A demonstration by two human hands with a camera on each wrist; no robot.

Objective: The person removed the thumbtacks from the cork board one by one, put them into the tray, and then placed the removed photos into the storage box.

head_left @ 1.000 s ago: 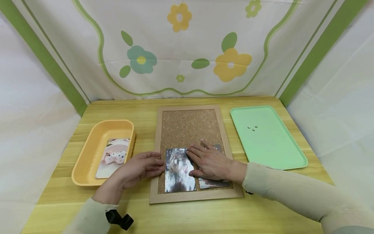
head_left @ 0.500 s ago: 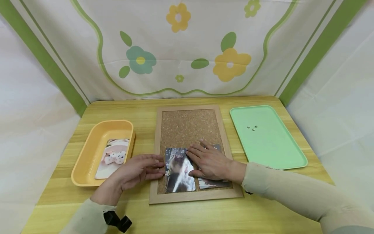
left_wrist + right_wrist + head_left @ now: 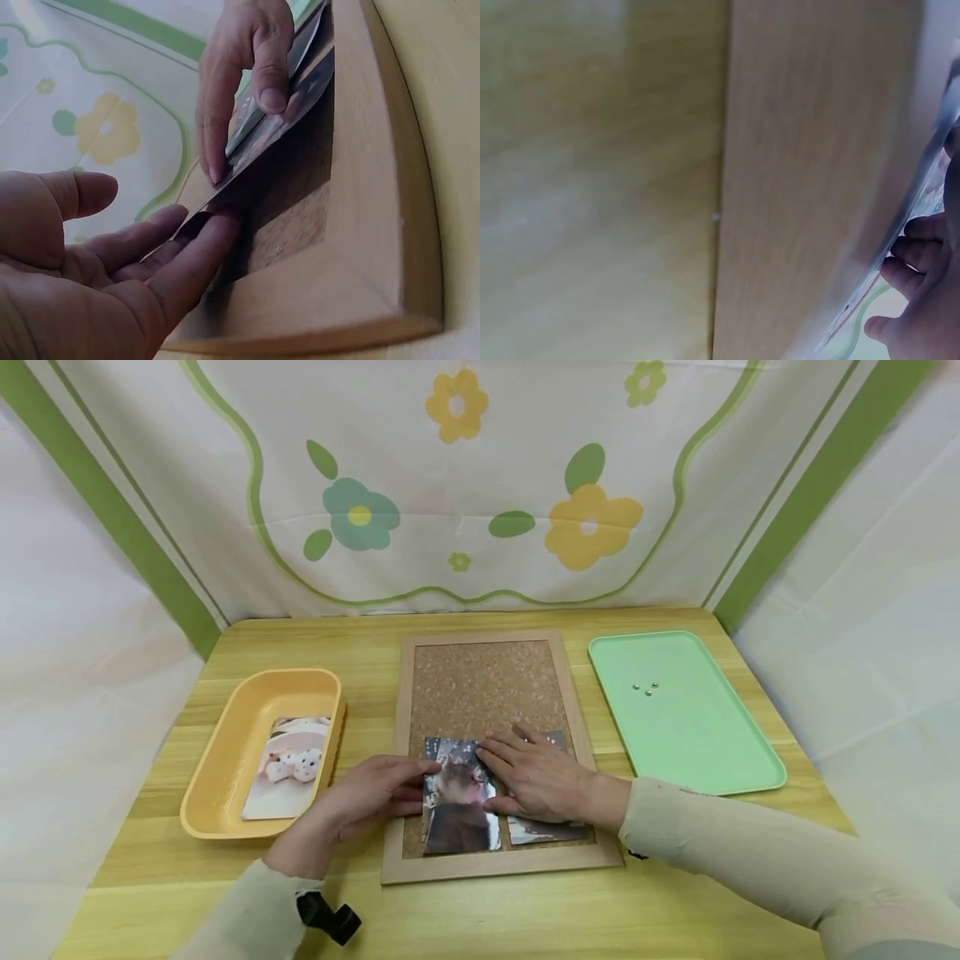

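Note:
A glossy photo card lies on the lower left of a wood-framed cork board. My left hand is at the card's left edge, its fingers fairly straight. In the left wrist view, that edge stands raised off the cork, with my fingertips against it and the thumb apart. With fingers spread, my right hand rests flat across the glossy card's right edge and a second photo card, which it mostly covers. Whether anything fixes the second card is hidden.
An orange bin at the left holds another photo card. On the right, a green tray carries three small metallic pieces. The wooden table ends at a flowered cloth backdrop.
My left hand has shifted slightly right, and its index finger now reaches over the glossy card's left edge. Reflections on that card have changed. The right hand stays put.

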